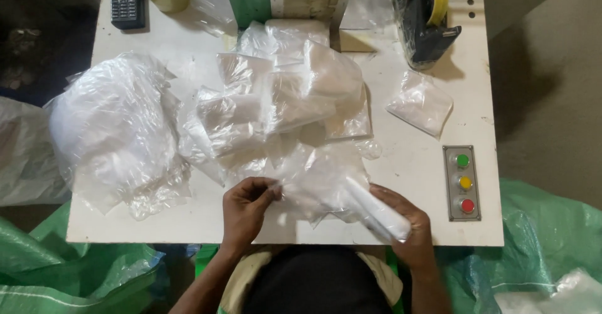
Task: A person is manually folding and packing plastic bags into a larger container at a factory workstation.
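Note:
My left hand (246, 208) pinches the edge of a clear plastic bag (316, 179) near the front edge of the white table (414, 163). My right hand (404, 218) grips a white rolled item (376, 210) that lies partly inside the same bag. Behind the bag lies a heap of clear bags with white contents (282, 97). A large crumpled clear bag (116, 132) rests at the left of the table.
A small filled bag (420, 102) lies alone at the right. A panel with green, yellow and red buttons (463, 182) is set in the table's right edge. A tape dispenser (426, 19) and a black handset (127, 1) stand at the back. Green sacks (545, 239) flank the table.

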